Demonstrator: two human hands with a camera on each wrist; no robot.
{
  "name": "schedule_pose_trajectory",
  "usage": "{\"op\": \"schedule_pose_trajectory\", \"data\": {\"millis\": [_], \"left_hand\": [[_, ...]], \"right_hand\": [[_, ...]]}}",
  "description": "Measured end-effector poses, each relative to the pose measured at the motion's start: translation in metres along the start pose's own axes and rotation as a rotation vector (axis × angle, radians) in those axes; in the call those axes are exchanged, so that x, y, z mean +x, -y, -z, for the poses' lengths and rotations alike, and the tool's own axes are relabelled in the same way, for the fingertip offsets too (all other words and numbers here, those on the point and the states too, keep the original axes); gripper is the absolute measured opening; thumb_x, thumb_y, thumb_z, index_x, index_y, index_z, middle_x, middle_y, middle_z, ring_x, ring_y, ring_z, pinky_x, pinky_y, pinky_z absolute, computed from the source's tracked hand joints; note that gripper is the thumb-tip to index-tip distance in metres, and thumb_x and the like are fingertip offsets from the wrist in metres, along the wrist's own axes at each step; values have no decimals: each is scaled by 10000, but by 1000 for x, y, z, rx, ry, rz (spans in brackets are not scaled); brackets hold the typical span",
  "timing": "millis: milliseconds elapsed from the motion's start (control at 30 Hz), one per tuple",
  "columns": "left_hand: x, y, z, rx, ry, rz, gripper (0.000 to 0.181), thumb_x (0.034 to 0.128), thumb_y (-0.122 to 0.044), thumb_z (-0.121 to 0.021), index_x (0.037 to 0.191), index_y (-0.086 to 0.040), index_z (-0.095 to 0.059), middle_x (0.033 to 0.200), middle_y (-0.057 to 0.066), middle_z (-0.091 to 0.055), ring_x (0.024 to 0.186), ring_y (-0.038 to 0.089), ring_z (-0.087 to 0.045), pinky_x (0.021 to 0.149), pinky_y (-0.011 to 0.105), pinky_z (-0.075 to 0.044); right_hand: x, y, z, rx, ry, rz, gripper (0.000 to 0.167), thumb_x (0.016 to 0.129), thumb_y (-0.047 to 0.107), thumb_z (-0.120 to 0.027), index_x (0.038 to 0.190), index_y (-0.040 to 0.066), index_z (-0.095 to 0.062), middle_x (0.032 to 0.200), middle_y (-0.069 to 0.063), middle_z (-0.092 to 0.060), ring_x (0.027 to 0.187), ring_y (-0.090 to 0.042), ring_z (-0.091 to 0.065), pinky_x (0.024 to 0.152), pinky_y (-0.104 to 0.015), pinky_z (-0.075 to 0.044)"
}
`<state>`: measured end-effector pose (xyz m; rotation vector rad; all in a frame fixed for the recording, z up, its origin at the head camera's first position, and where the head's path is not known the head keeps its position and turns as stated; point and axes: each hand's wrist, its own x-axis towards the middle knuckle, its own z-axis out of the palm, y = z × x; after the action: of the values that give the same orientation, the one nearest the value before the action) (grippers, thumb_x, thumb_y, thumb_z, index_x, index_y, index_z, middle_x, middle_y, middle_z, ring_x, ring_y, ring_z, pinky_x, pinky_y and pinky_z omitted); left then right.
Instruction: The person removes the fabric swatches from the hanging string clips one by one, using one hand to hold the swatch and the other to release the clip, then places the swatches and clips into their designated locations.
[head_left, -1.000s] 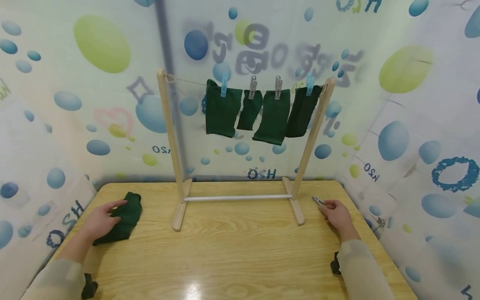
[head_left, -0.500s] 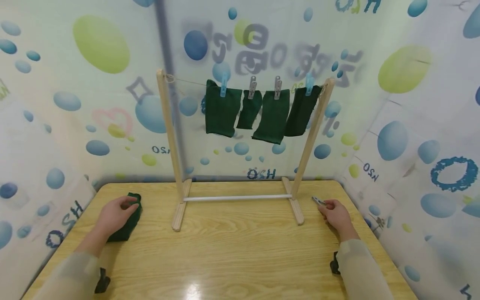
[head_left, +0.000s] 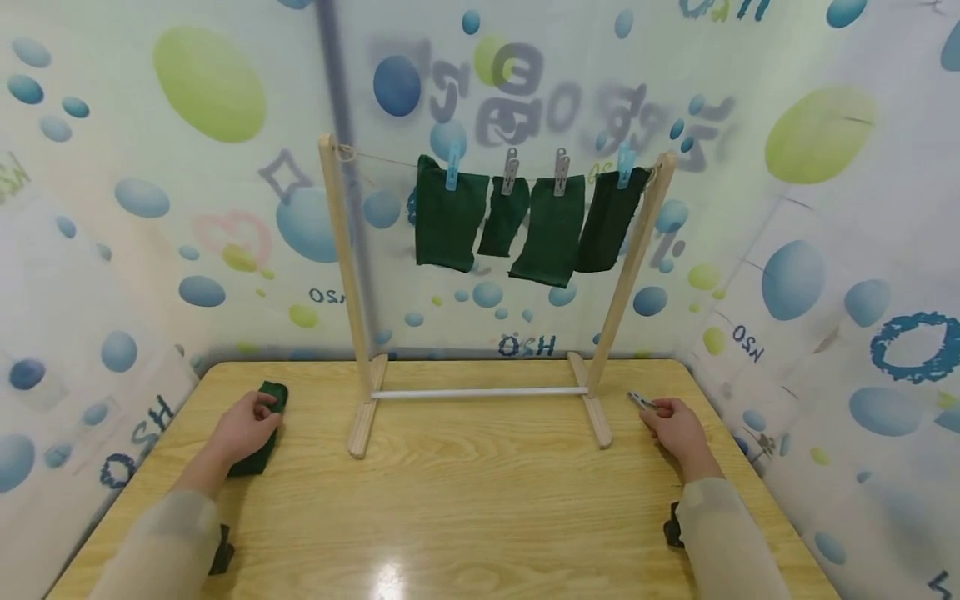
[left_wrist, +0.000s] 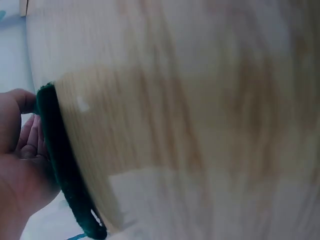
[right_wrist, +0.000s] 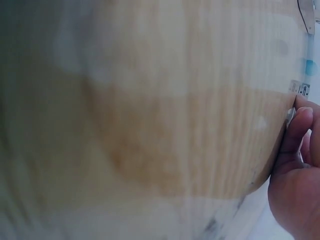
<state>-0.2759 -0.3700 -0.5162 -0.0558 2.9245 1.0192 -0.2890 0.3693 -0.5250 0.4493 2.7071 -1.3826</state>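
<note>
Left grip (head_left: 243, 427) is pinching the green cloth (head_left: 255, 460), which lies on the surface (head_left: 480, 500) at my 8 o'clock. Right grip (head_left: 677, 429) has a clip (head_left: 641, 401) at 4, its free end toward 10. Rack (head_left: 343, 250) at 12, four hung cloths (head_left: 450, 221) on its line (head_left: 390, 159), one peg (head_left: 510, 172) each.

Main worry is on the left: my own fingers cover the pinch, so can't tell how much fabric is caught. If it's only an edge, cloth could slide out or fold over on itself under a lift. On the right, clip sits out at the fingertips; an off-centre squeeze might roll it or pop it loose. Line looks thin: a snag would probably shake the hung cloths, and a hard tug could shift the rack
</note>
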Motion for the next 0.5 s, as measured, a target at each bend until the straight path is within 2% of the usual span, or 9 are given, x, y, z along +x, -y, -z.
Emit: {"op": "schedule_pose_trajectory", "data": {"millis": [233, 500], "left_hand": [[0, -2, 0, 18, -28, -7, 371, 1171, -233, -417, 1299, 99, -523, 1233, 366, -624, 1067, 485, -634, 880, 584, -523], [-1, -2, 3, -10, 3, 25, 519, 1210, -314, -243, 1402, 115, -464, 1372, 411, -549, 1188, 552, -577, 948, 631, -498]], "right_hand": [[0, 0, 1, -6, 2, -2, 569, 1119, 240, -625, 1531, -110, -445, 1299, -263, -526, 869, -156, -639, 681, -247, -578], [2, -1, 0, -1, 4, -3, 568, 1116, 242, -626, 1524, -108, -445, 1285, -250, -524, 855, -147, -632, 669, -246, -573]]}}
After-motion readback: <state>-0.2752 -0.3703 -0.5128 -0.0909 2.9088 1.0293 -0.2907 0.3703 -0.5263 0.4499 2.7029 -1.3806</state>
